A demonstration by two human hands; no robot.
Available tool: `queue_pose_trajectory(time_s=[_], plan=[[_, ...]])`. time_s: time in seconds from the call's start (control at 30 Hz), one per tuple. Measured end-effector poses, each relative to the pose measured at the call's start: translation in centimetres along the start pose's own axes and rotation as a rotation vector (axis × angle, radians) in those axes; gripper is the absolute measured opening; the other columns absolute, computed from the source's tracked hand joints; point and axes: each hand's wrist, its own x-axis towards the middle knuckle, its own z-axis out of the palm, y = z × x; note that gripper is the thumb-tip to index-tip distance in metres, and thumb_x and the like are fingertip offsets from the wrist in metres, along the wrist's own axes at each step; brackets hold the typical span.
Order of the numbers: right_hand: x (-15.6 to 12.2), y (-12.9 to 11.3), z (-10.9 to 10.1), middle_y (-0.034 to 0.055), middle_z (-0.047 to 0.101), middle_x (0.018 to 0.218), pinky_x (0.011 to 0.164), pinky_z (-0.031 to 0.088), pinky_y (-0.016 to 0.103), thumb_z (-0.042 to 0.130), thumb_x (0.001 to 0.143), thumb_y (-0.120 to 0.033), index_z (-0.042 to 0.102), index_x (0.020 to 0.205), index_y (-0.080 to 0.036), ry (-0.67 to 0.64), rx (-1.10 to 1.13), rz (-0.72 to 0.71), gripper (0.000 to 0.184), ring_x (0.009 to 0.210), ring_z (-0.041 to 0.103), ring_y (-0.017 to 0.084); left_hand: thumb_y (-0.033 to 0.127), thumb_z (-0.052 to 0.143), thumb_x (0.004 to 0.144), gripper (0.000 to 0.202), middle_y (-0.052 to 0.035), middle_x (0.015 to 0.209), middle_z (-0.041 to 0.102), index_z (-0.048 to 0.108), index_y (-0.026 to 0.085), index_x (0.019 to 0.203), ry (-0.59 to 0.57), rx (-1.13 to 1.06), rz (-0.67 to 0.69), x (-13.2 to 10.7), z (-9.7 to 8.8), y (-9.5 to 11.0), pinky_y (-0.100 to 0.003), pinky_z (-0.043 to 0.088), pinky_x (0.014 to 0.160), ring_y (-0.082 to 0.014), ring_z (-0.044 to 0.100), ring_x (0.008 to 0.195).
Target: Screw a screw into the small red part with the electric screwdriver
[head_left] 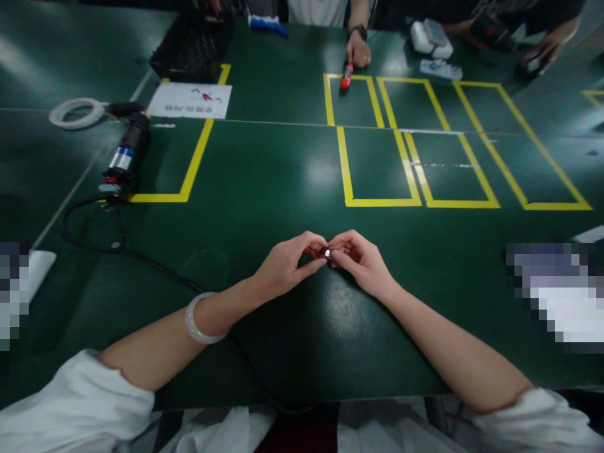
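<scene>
Above the green table (264, 182), my left hand (292, 261) and my right hand (361, 261) meet fingertip to fingertip. Pinched between them is a small dark reddish part with a shiny silvery face (326, 253); its kind is too small to make out. Both thumbs press on it from the near side, and the fingers curl round behind. Much of the part is covered by my fingertips. A pale bangle circles my left wrist.
At left lies a black corded power tool (126, 154), its cable (160, 267) running under my left forearm. Beyond are a white ring coil (77, 114), a paper sheet (189, 108) and a black tray (191, 53). Yellow tape outlines (383, 202) mark the table. Across it, a person's hand (358, 50) touches a red tool (346, 77).
</scene>
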Motion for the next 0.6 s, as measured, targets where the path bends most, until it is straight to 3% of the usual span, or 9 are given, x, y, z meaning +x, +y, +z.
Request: queue_pose_trajectory(time_s=[0.6], plan=[[-0.01,0.3,0.07,0.0034,0.061,0.097,0.063,0.049,0.027,0.066,0.088,-0.021,0.061,0.103,-0.021,0.009,-0.117,-0.171,0.016,0.074,0.059,0.012,0.035,0.056,0.096,0.021,-0.0044,0.098,0.067,0.059,0.017,0.105,0.028,-0.001,0.014,0.05,0.08,-0.4,-0.028,0.053,0.084,-0.0146,0.065,0.089]])
